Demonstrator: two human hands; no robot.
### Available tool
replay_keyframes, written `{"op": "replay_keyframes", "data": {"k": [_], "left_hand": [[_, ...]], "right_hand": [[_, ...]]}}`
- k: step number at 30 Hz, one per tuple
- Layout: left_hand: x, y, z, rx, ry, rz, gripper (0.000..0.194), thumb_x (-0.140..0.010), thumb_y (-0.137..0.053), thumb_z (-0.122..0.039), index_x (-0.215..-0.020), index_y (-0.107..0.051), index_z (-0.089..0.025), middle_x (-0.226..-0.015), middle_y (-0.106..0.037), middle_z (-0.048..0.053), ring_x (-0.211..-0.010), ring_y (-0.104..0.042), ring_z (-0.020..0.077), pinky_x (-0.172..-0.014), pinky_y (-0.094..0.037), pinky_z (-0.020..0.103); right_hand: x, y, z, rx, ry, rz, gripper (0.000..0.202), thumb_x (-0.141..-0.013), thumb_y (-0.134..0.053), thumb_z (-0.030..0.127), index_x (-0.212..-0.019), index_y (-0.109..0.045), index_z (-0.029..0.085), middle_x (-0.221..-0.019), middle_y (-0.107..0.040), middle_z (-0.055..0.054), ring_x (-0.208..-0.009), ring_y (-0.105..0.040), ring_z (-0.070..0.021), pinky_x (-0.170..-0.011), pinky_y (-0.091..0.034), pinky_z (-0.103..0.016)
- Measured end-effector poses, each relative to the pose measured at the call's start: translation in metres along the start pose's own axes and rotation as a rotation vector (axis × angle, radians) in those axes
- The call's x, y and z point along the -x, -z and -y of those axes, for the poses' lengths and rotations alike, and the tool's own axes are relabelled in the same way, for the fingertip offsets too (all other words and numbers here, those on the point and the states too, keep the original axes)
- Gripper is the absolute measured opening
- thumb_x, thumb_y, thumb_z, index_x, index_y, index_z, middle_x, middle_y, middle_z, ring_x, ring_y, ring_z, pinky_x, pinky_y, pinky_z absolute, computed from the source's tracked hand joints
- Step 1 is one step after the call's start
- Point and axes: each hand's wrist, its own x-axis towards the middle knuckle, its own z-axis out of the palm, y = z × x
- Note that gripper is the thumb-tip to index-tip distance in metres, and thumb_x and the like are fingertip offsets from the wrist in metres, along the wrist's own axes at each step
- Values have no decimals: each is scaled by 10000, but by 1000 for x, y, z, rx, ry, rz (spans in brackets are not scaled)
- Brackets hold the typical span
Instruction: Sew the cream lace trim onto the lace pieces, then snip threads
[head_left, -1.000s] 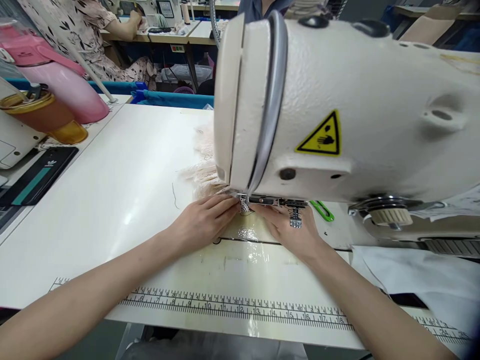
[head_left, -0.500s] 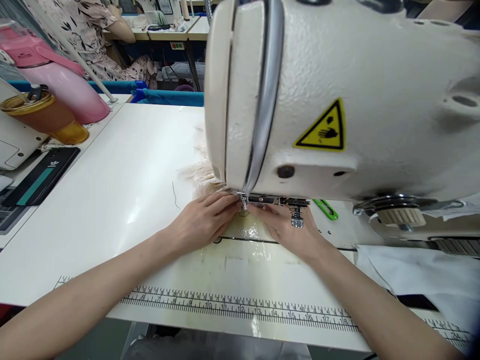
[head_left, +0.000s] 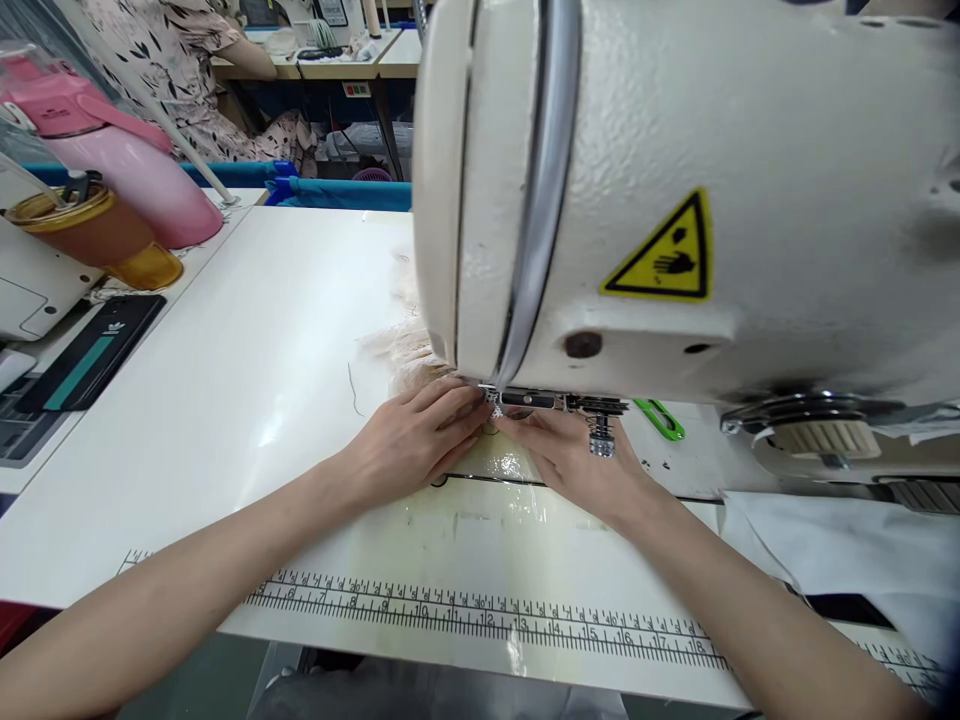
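A cream, gauzy fabric with frayed edges (head_left: 412, 350) lies bunched on the table behind my left hand, partly hidden by the sewing machine head (head_left: 495, 190). A narrow strip of white lace (head_left: 496, 408) shows under the presser foot. My left hand (head_left: 420, 435) is closed, its fingers pressed together on the fabric just left of the foot. From the other side my right hand (head_left: 577, 455) pinches the lace edge close to the needle area. The presser-foot parts and a screw partly cover its fingers.
A green thread snipper (head_left: 661, 420) lies behind my right hand. White cloth (head_left: 847, 550) rests at right. A printed ruler (head_left: 480, 615) runs along the front edge. A phone (head_left: 90, 352), brown cup (head_left: 105, 225) and pink bottle (head_left: 142, 185) are at left. Another person (head_left: 187, 80) sits beyond.
The view has shifted slightly, so the machine and hands appear a little farther right. Both hands stay at the presser foot with almost no visible movement of the fabric.
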Motion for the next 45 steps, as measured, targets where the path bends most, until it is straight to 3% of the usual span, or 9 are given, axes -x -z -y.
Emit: {"op": "replay_keyframes", "data": {"k": [5,10,17,25,32,35,39,45], "left_hand": [[1,-2,1,-22,17,37,308,-997,-431,-277,-1236,-577,-148,-1146,-618,111,-1182,-539,246,-908,-548,380],[1,-4,1,-44,6,52,337,-995,-430,-312,-1243,-570,-132,-1160,-600,121,-1182,-527,253,-931,-527,385],[3,-6,2,-54,0,74,352,-984,-456,-309,-1273,-551,-134,-1158,-597,116,-1166,-528,258,-922,-523,390],[1,-3,1,-55,5,76,332,-986,-447,-308,-1252,-564,-148,-1176,-603,111,-1162,-539,256,-921,-528,403],[-1,-1,-2,-99,-70,-5,287,-965,-499,-244,-1203,-592,-113,-1134,-655,89,-1050,-609,212,-932,-535,356],[-2,0,-2,-92,-70,-7,280,-968,-497,-247,-1186,-606,-110,-1124,-670,87,-1025,-631,201,-929,-544,352],[-2,1,-1,-95,-77,-17,254,-961,-509,-234,-1143,-633,-108,-1128,-687,87,-1038,-645,201,-927,-555,347],[-1,1,-2,-87,-72,-18,262,-963,-514,-254,-1157,-632,-123,-1154,-688,85,-1050,-658,199,-940,-558,358]], "right_hand": [[0,2,-1,108,80,28,302,-911,-525,228,-1130,-675,372,-935,-708,-3,-794,-624,-158,-725,-495,-305],[-3,7,2,71,89,13,291,-912,-524,223,-1116,-688,349,-951,-719,-13,-861,-632,-171,-760,-491,-302],[-2,20,2,31,-48,-8,342,-924,-447,163,-1101,-705,301,-957,-733,-24,-864,-636,-188,-727,-512,-322],[-6,14,8,-96,-229,78,326,-969,-398,271,-1100,-696,294,-901,-720,-43,-775,-658,-197,-598,-529,-311],[-14,25,13,-203,-265,131,355,-978,-355,277,-1092,-690,295,-923,-722,-25,-805,-657,-180,-700,-554,-313],[-11,25,14,-138,-277,152,311,-957,-418,279,-1119,-681,319,-882,-717,-18,-787,-656,-180,-644,-550,-292],[-2,22,15,-4,-244,114,334,-945,-462,249,-1208,-629,370,-979,-723,-12,-796,-658,-192,-546,-534,-280],[6,18,11,95,-152,73,468,-930,-486,181,-1328,-527,422,-1107,-708,18,-894,-664,-200,-552,-542,-274]]}}
